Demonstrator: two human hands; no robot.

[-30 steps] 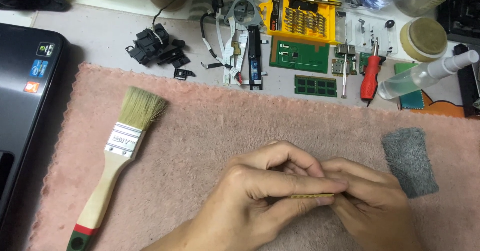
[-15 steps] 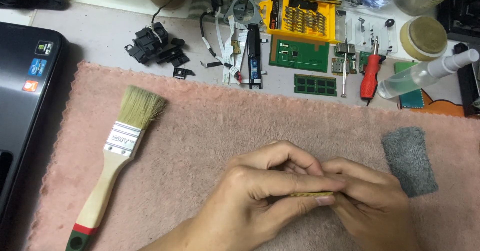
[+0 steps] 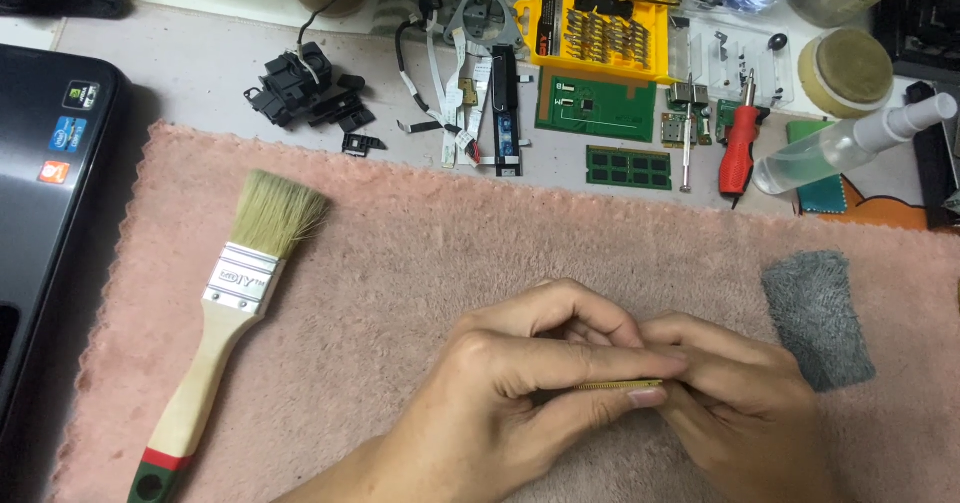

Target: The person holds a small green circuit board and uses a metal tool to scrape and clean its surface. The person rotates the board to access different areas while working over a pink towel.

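White table (image 3: 200, 73), pink towel (image 3: 450, 243), laptop (image 3: 50, 193), circuit boards (image 3: 590, 108)

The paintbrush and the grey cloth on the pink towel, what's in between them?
In the head view, between the paintbrush and the grey cloth is bare pink towel, plus the left hand and right hand pinching a thin gold-edged chip.

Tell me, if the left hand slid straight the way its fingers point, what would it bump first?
The left hand points rightward, so it would press straight into the right hand, already touching it around the thin gold-edged chip. The grey cloth lies further on.
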